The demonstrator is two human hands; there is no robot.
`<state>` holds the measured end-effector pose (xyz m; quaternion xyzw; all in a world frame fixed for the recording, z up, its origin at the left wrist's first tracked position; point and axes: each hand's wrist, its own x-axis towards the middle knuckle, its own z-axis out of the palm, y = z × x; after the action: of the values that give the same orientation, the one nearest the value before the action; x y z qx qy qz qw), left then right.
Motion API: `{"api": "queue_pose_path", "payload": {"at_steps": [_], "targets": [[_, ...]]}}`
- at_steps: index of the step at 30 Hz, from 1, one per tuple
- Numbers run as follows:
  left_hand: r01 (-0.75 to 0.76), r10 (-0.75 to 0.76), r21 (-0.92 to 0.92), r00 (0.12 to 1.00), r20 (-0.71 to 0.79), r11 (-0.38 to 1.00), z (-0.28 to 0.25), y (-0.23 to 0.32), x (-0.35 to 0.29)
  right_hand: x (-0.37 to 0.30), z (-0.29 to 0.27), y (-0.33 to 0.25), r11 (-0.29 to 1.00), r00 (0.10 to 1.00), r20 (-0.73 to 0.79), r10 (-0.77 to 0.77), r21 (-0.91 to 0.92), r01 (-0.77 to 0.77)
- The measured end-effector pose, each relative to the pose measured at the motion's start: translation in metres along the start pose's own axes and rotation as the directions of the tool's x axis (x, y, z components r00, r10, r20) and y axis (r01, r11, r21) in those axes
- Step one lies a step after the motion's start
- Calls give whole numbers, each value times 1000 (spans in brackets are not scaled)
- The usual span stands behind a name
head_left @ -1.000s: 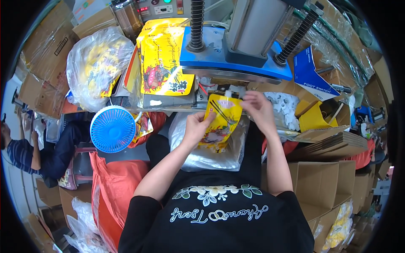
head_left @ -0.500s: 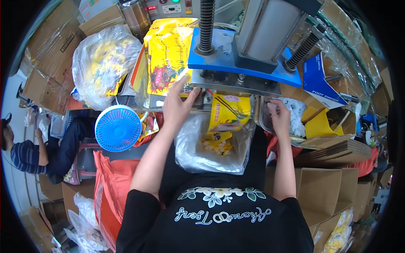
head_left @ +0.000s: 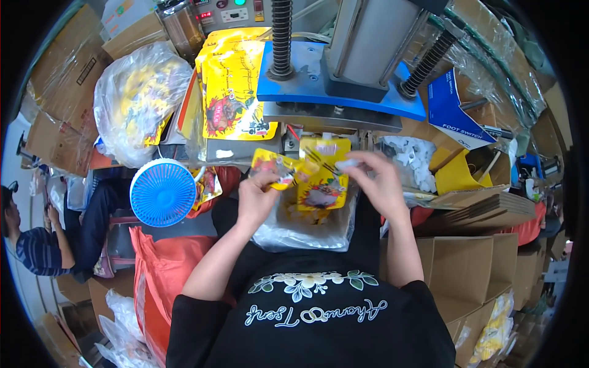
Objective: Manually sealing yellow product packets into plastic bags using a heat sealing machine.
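Note:
My left hand [head_left: 255, 200] is closed on the edge of a yellow printed pouch [head_left: 274, 167], which it holds tilted in front of the press. Between the fingertips of my right hand [head_left: 383, 187] is a small white plastic piece, perhaps a spout [head_left: 348, 164]. Another yellow pouch [head_left: 323, 191] hangs just under the press's front edge, between my hands. Below it, a clear-plastic-lined container [head_left: 288, 238] has yellow pouches inside. Beside my right hand, a tub holds a heap of white plastic pieces [head_left: 410, 159].
The press has a blue plate [head_left: 337, 98] and spring posts. Yellow pouches [head_left: 233, 86] are stacked to its left, beside a clear bag [head_left: 138, 98] of pouches. A blue fan [head_left: 163, 192] stands near my left forearm. Cardboard boxes [head_left: 460, 264] are at right; another person [head_left: 43, 239] sits at far left.
My left hand has come back from the press and now holds a pouch. My right hand has left the tub's edge and moved inward with a white piece. The view has shifted slightly.

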<state>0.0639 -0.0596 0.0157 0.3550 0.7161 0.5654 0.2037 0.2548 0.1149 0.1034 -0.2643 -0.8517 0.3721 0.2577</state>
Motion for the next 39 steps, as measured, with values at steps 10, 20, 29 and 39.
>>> {"api": "queue_pose_path", "payload": {"at_steps": [10, 20, 29, 39], "targets": [[194, -161, -73, 933, 321, 978, 39, -5, -6, 6, 12, 33, 965, 972, 220, 86, 223, -135], [467, -372, -678, 880, 294, 569, 70, 24, 39, -6, -75, 113, 648, 941, -291, 175, -685, -332], [-246, 393, 582, 909, -139, 775, -21, -1, 75, -4, -45, 122, 834, 961, -273, -55, -542, -106], [-303, 382, 351, 906, -182, 886, -40, 18, 30, -16, -58, 138, 993, 933, -339, 117, 72, -98]]}}
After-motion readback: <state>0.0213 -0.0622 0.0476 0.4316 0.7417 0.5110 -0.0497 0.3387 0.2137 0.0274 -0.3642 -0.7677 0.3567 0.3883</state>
